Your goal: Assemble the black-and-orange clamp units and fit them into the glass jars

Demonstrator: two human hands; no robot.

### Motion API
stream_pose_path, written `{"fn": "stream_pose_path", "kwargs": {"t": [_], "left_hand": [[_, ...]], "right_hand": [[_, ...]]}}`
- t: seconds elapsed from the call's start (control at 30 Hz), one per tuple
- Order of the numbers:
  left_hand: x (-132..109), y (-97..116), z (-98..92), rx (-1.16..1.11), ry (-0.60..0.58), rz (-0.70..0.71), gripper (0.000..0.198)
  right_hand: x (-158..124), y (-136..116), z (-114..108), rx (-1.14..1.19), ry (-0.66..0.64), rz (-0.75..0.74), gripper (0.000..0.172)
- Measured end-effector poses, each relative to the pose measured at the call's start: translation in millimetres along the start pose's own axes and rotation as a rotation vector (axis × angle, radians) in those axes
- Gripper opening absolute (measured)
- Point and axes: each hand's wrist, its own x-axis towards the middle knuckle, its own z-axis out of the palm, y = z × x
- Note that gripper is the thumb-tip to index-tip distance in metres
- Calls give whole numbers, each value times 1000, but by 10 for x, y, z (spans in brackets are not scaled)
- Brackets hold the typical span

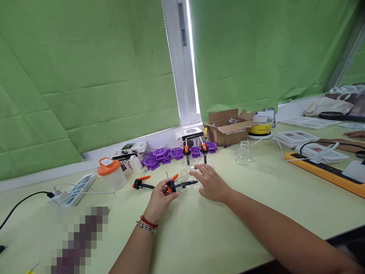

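My left hand (162, 197) pinches the black collar of a spray head (171, 186) with an orange trigger. Its black tube runs sideways into a clear bottle (188, 187) lying on its side. Around the far end of that bottle curls my right hand (212, 184); its fingers partly hide the bottle. Left of my hands lies a loose spray head (138, 184), black with an orange lever. Just beyond, two clear bottles stand upright with spray heads (186, 150) fitted. Farther right stands a clear bottle (243, 154) with no head.
Purple plastic parts (159, 153), small printed boxes (131, 161) and an open cardboard box (232, 131) line the back. A shaker cup (112, 175) and a power strip (81, 188) are at left. An orange-black bar (322, 171) lies right, near another person's hand (355, 134).
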Motion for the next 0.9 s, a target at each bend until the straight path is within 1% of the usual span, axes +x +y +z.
{"fn": "stream_pose_path", "kwargs": {"t": [0.2, 0.33, 0.43, 0.57, 0.7, 0.8, 0.9], "left_hand": [[-6, 9, -1, -35, -18, -31, 58], [-5, 13, -3, -13, -18, -30, 54], [-7, 15, -4, -3, -20, -58, 55], [-17, 17, 3, -51, -27, -86, 55], [-31, 1, 10, -101, -104, -87, 53], [-42, -21, 2, -133, -186, -114, 51], [-51, -27, -4, -180, -226, -137, 52]], "right_hand": [[-3, 17, -38, 83, -35, -14, 60], [-10, 30, -33, 157, -52, -3, 64], [-21, 47, -41, 251, -64, 9, 68], [-33, 80, -64, 412, -103, 23, 65], [-40, 121, -45, 480, -115, -12, 63], [-46, 143, -9, 468, -94, -41, 62], [-52, 151, 18, 451, -78, -48, 61]]}}
